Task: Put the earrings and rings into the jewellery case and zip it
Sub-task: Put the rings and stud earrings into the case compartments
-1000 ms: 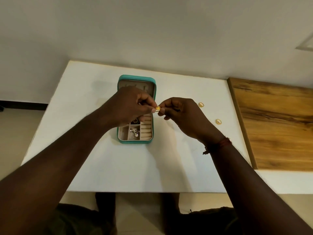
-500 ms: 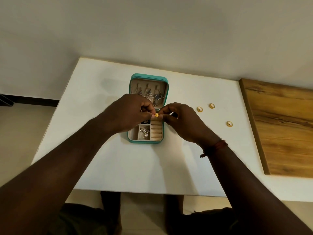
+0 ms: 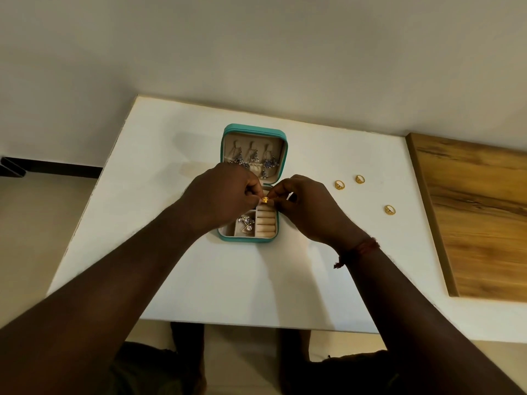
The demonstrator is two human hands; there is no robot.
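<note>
Head view, the only one. The jewellery case (image 3: 253, 127) lies open on the white table (image 3: 171, 252), lid propped up at the far side and tray toward the person.

Both hands meet over the tray's far right corner. The left hand (image 3: 225, 192) has its fingers curled and pinches a small gold ring (image 3: 265, 199). The right hand (image 3: 308, 206) pinches the same ring from the other side. The ring sits just above the top of the ring rolls (image 3: 266, 222) in the tray's right column. Two hands are likely used because the ring is tiny and has to be turned edge-on to press between the padded rolls. Whether it touches a roll yet: cannot tell.

The hanging earrings (image 3: 252, 159) are hooked in the lid, so they stay separated. The stud earrings (image 3: 246, 223) lie loose in the tray's middle compartment, left of the rolls.

Three loose rings (image 3: 339, 184) wait on the table, right of the case and well apart from it, within the right hand's reach. One of them lies nearer the person.

The zip is not done up, since the case is fully open. Judged progress: earrings in, first ring going in, three rings and the zip left.

The wooden board (image 3: 479, 223) is far right of the case, and a red wrist thread (image 3: 362, 249) is on the right wrist.
</note>
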